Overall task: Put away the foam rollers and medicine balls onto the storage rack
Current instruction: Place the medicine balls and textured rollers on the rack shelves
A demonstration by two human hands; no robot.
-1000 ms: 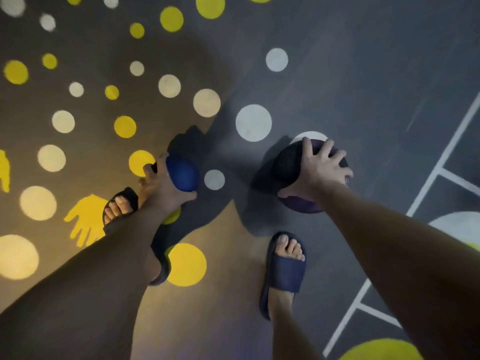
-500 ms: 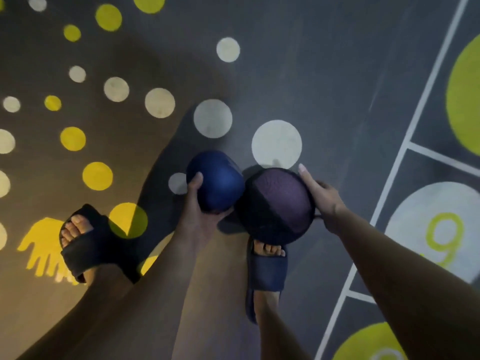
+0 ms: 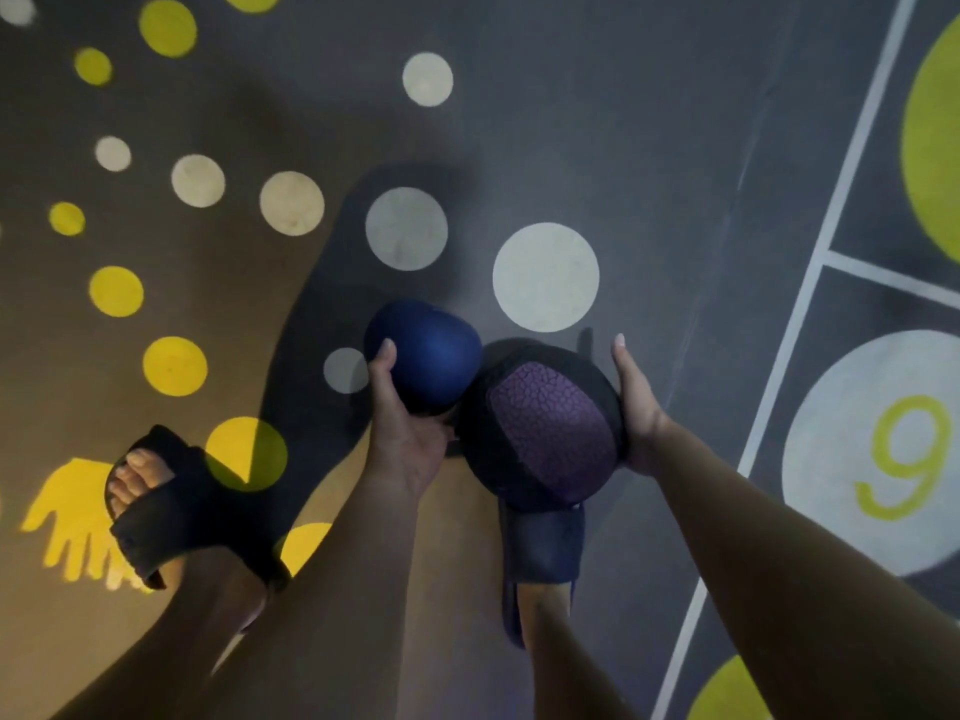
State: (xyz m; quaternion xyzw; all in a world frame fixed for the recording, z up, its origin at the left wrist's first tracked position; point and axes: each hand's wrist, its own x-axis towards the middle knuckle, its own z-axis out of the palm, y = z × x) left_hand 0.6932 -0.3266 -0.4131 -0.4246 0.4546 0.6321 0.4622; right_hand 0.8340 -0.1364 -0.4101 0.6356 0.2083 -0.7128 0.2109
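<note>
**While standing on a dotted gym floor, a person holds one ball in each hand**

As seen from a head camera looking straight down, two bare arms reach forward over a dark grey floor (image 3: pixel 649 148). The left hand (image 3: pixel 405 439) cups a smooth blue ball (image 3: pixel 431 356) from below, with the thumb curled up its left side. The right hand (image 3: pixel 636 407) grips a larger purple and black ball (image 3: pixel 545 428) against its right side. The thumb lies straight along the edge, and the other fingers are hidden behind the ball. Both balls are lifted off the floor, side by side between the hands, and their near edges appear to touch.

Below the balls are the person's feet in dark slide sandals. The left sandal (image 3: pixel 171 506) is angled outward, and the right sandal (image 3: pixel 543 548) sits directly under the larger ball.

White and yellow dots are painted across the floor. A yellow handprint (image 3: pixel 72 517) lies beside the left foot. On the right, white lines (image 3: pixel 795 324) frame a pale circle (image 3: pixel 831 459) bearing a yellow-green number 9. No storage rack is in view.
</note>
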